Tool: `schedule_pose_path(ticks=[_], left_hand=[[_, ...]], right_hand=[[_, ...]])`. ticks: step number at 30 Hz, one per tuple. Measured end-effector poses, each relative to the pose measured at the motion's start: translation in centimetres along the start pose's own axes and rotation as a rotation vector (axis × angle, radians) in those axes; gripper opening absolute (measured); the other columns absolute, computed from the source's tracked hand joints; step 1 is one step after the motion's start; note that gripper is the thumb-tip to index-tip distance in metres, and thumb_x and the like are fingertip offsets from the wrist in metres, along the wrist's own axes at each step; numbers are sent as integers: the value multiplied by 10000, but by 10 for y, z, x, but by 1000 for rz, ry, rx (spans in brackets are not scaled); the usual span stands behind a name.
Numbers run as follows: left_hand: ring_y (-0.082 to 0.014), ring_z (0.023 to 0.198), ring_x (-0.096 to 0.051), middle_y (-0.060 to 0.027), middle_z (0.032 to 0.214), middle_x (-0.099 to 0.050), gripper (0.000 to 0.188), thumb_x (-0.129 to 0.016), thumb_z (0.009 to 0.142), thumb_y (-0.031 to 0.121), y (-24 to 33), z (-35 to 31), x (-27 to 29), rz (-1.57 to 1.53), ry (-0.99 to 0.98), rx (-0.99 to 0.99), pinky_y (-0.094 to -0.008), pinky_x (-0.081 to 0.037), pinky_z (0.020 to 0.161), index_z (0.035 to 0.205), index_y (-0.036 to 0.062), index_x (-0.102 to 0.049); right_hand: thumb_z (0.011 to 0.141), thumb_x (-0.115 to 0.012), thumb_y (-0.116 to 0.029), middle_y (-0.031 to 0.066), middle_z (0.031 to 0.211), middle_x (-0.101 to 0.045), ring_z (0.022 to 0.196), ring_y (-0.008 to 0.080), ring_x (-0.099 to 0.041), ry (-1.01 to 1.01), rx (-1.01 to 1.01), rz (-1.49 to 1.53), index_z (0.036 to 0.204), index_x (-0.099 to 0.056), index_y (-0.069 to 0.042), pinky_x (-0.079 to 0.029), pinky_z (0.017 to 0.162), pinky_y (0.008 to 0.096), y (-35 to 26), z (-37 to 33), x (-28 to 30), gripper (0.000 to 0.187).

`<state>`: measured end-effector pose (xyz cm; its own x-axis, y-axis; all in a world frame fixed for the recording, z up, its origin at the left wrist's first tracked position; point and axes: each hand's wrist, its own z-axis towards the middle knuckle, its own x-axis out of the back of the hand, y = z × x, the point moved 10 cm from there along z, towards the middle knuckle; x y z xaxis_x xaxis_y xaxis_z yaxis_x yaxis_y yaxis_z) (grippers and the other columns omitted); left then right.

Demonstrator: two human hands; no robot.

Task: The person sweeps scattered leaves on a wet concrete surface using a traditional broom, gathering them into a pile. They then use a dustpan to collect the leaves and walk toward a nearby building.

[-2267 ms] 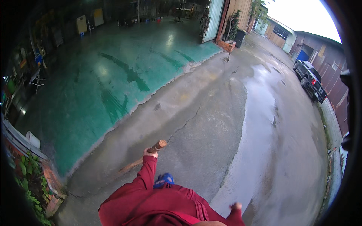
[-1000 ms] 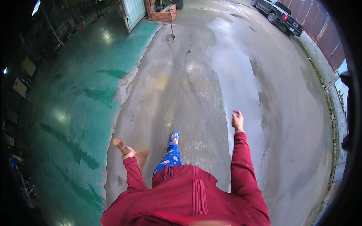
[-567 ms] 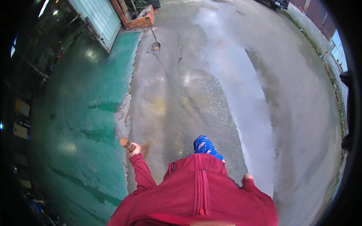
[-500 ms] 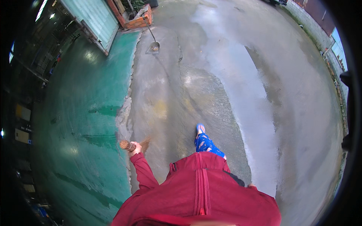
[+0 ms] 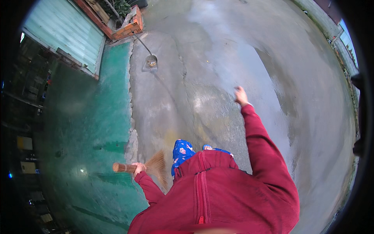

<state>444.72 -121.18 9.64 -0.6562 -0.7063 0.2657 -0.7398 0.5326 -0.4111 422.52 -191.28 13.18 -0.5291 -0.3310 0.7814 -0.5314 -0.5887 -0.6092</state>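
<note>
My left hand (image 5: 139, 168) is closed around the bound grip of a short straw broom (image 5: 156, 165). The broom lies sideways, its thick handle end to the left and its fanned bristles spread to the right, near my leg. Out in front on the right, my right hand (image 5: 241, 95) reaches forward above the concrete with nothing in it, fingers loosely apart. Farther ahead, a long-handled dustpan (image 5: 150, 64) stands on the concrete, some debris in its pan. Its handle slants up to the left, toward a brick planter.
A cracked, raised seam (image 5: 131, 136) divides the green floor (image 5: 105, 128) on the left from grey concrete. A brick planter (image 5: 130, 25) and a pale corrugated metal door (image 5: 66, 31) stand at the far left. Wet patches (image 5: 257, 74) streak the concrete; a low wall (image 5: 327, 23) runs along the right.
My right hand has swung forward into view from beside my body. The broom has turned so its bristles show spread sideways. The dustpan appears nearer, and my other leg has come forward.
</note>
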Motion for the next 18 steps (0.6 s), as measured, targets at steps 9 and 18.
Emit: schedule_pose_path(ticks=[9,18], left_hand=[[-316,793,-638,-69,929,-665,222,-545,824,191,-90,169,-230,74,-232,-207,-609,-493,601,992,98,-657],[-190,579,-620,-36,647,-615,124,-686,601,133,-412,184,-267,694,-348,-4,-336,-552,554,668,108,-585]], right_hand=[[807,-513,-263,254,1058,-574,1005,403,-544,-309,60,396,1125,-489,-1,-435,861,435,-200,189,-239,413],[698,-710,-267,254,958,-596,817,332,-625,-195,-929,-392,1134,-439,83,-504,695,422,162,173,-212,621]])
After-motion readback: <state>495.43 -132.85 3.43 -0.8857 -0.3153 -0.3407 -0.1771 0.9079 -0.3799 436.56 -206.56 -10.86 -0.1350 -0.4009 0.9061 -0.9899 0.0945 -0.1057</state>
